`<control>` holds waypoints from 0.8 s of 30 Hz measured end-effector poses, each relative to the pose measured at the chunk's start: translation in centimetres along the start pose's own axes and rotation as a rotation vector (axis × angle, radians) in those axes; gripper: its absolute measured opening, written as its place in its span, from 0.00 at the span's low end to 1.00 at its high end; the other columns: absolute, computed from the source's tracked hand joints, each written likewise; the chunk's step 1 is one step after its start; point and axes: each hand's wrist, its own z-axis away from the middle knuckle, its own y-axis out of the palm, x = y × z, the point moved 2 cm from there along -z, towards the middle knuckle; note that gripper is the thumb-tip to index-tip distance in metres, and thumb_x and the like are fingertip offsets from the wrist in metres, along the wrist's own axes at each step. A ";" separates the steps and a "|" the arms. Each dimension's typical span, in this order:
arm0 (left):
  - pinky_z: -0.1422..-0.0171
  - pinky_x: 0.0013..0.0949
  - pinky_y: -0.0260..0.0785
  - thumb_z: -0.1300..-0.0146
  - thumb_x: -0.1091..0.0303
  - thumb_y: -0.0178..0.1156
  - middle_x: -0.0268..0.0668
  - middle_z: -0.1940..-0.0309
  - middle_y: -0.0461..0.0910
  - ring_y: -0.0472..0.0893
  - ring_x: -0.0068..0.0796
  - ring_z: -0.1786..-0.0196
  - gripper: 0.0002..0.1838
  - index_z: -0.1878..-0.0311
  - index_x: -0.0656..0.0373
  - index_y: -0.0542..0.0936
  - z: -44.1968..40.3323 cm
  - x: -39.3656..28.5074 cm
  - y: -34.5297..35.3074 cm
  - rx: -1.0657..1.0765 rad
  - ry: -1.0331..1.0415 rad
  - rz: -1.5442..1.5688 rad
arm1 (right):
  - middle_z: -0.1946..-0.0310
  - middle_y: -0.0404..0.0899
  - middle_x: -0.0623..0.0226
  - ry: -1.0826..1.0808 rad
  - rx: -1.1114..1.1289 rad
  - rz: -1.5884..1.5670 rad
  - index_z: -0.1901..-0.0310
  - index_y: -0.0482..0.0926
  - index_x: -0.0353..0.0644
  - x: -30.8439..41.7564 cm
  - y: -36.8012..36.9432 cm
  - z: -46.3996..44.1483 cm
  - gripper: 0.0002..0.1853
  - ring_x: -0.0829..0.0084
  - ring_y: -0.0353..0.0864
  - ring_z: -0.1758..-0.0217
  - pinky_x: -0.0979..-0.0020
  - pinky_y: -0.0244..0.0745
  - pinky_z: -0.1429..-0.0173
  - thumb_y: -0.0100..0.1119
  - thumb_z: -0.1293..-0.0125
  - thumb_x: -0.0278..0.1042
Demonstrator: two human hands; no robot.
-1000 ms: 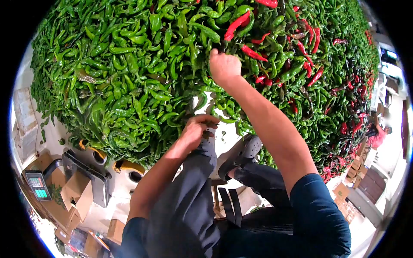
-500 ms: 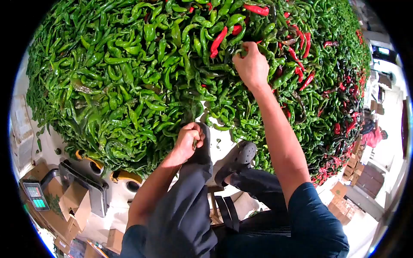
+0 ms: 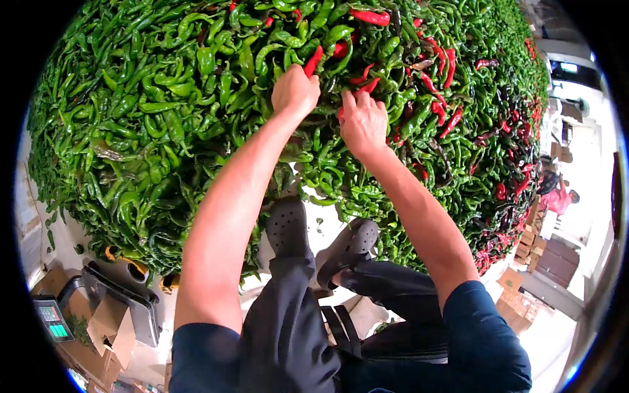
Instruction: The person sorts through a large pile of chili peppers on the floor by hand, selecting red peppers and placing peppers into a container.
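A big heap of green peppers (image 3: pixel 164 124) with red ones mixed in fills the view before me. My left hand (image 3: pixel 296 93) is closed over the lower end of a red pepper (image 3: pixel 314 60) lying on the heap. Just right of it, my right hand (image 3: pixel 364 123) has its fingers curled down into the heap against another red pepper (image 3: pixel 368 86). A bit of red shows by its thumb side; its fingertips are partly hidden. One more red pepper (image 3: pixel 370 17) lies farther up.
My dark clogs (image 3: pixel 287 226) stand on the pale floor at the heap's edge. Lower left are a scale display (image 3: pixel 54 319), a dark platform (image 3: pixel 124 298) and an open cardboard box (image 3: pixel 114 327). At far right, a person in pink (image 3: pixel 557 198) is near stacked boxes.
My left hand has risen from beside my shoe to the red pepper. My right hand has shifted left and down a little, uncovering red peppers. The view has shifted slightly.
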 end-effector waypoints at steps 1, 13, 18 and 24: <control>0.54 0.50 0.76 0.38 0.56 0.61 0.50 0.63 0.85 0.85 0.52 0.58 0.17 0.56 0.62 0.80 -0.6 0.3 0.8 -0.069 0.007 -0.091 | 0.64 0.76 0.60 0.083 0.056 -0.029 0.57 0.80 0.42 -0.2 -0.2 -0.2 0.12 0.61 0.78 0.55 0.60 0.66 0.51 0.57 0.42 0.32; 0.65 0.32 0.70 0.41 0.64 0.58 0.38 0.74 0.79 0.78 0.27 0.72 0.11 0.66 0.65 0.78 11.6 9.4 -0.3 0.198 -0.381 0.993 | 0.75 0.80 0.57 -0.210 0.320 -0.124 0.66 0.74 0.39 0.0 -4.2 1.2 0.10 0.56 0.83 0.60 0.51 0.70 0.43 0.60 0.41 0.37; 0.71 0.28 0.62 0.39 0.68 0.60 0.28 0.75 0.73 0.70 0.18 0.75 0.05 0.64 0.57 0.77 15.1 11.0 2.2 0.234 -0.423 1.045 | 0.68 0.79 0.56 -0.100 0.087 -0.161 0.57 0.71 0.38 -2.3 -6.0 -6.3 0.14 0.52 0.83 0.64 0.55 0.78 0.58 0.64 0.42 0.31; 0.86 0.21 0.46 0.35 0.68 0.59 0.21 0.85 0.62 0.58 0.12 0.88 0.05 0.66 0.54 0.73 14.6 6.1 1.0 0.220 -0.375 1.255 | 0.62 0.85 0.51 -0.016 0.489 0.094 0.55 0.76 0.37 -3.1 -2.8 -8.4 0.12 0.52 0.86 0.58 0.55 0.80 0.54 0.55 0.38 0.31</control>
